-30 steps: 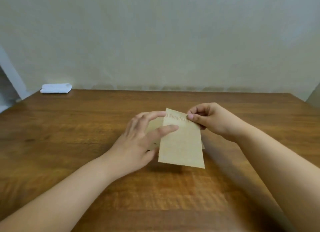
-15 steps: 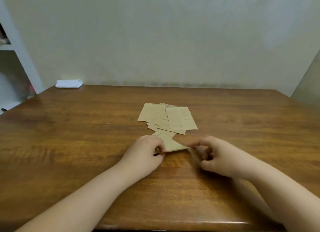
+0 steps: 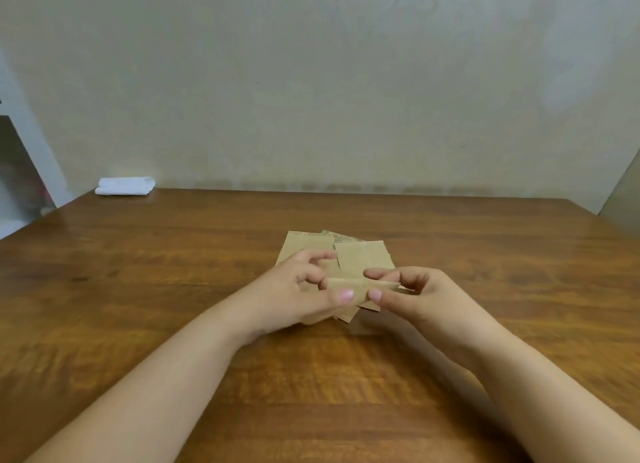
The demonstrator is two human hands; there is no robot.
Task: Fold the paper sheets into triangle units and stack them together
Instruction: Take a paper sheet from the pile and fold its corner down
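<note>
A folded strip of tan paper [image 3: 360, 284] is held up in front of me, just above the table. My left hand [image 3: 304, 289] pinches its left end between thumb and fingers. My right hand [image 3: 415, 296] pinches its right end the same way, thumbs facing me. Behind the hands, a loose pile of several flat tan paper sheets [image 3: 363, 253] lies on the wooden table [image 3: 173, 272], partly hidden by my fingers.
A folded white cloth [image 3: 125, 186] lies at the table's far left corner against the pale wall. A white shelf unit [image 3: 20, 172] stands off the left edge. The table's near edge is out of view.
The sheet held upright a second ago was laid down and folded into a strip. Both hands have since lifted that strip off the table and hold it by its ends.
</note>
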